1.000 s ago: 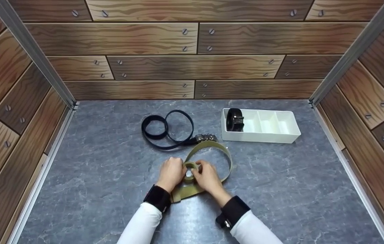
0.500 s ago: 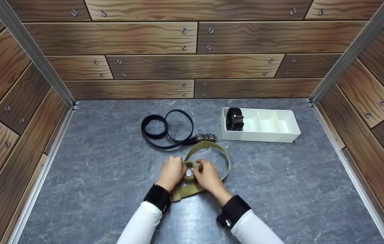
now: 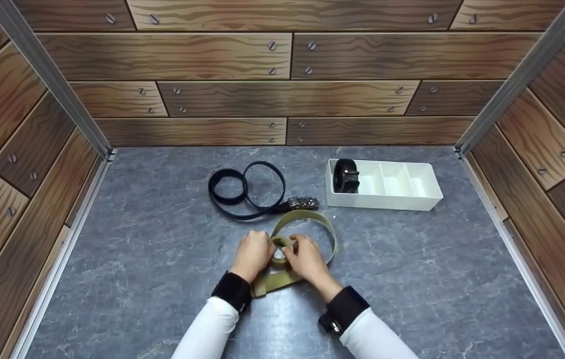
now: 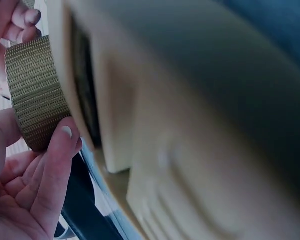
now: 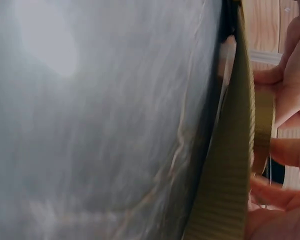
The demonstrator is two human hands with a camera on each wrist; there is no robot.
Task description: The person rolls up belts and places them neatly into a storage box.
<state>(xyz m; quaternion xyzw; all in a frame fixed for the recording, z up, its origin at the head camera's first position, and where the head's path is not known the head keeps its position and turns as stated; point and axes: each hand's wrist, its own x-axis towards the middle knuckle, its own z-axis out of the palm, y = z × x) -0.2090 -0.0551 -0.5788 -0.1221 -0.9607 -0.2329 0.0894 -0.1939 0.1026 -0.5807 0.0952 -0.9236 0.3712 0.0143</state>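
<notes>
An olive webbing belt (image 3: 307,214) lies partly coiled near the middle of the table, with a wide loop running out behind and to the right. My left hand (image 3: 252,253) pinches the small coil (image 4: 36,90) from its left side between thumb and fingers. From the right, my right hand (image 3: 306,259) pinches the same coil, its thumb at the inner edge. The belt's tan buckle end (image 3: 259,287) lies in front of the coil, large and blurred in the left wrist view. Its flat strap (image 5: 230,145) stands on edge in the right wrist view.
Behind the hands lies a loosely looped dark belt (image 3: 247,217) with an ornate metal buckle (image 3: 303,203). At the back right stands a white divided box (image 3: 377,202), a rolled black belt (image 3: 344,176) in its left compartment. Wood-patterned walls (image 3: 282,99) enclose the table.
The wide loop of the olive belt has drawn in slightly, its right side shifting left. Both hands stay in nearly the same place on the coil.
</notes>
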